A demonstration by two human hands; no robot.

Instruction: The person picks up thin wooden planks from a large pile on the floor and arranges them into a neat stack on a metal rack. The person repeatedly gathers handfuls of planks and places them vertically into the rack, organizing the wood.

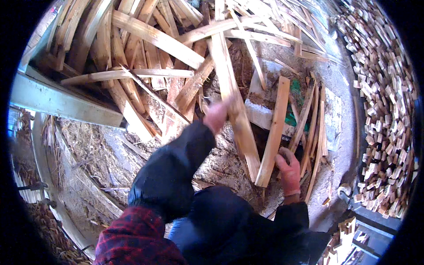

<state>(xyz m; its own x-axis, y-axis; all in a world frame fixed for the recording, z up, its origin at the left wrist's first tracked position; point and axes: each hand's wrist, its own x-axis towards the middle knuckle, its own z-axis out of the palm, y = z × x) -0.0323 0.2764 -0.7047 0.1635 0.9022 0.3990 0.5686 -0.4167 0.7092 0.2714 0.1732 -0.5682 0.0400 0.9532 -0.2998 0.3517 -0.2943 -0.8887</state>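
Observation:
My left hand (216,116), smeared by motion, is closed at the left edge of a long wooden plank (238,119). That plank slants from the pile at the top down toward me and is partly blurred too. A shorter, flat wooden board (276,128) leans just right of it. At this board's lower right edge my right hand (288,171), in a pinkish-orange glove, has its fingers curled against the wood. Several narrow wooden strips (311,132) stand beside the right hand, over a white and green bag (291,117).
A heap of loose split planks (150,39) fills the far left and top. A pale metal beam (66,98) juts in from the left. Stacked wood pieces (380,110) line the right side. Wood shavings and bark litter the ground (101,150).

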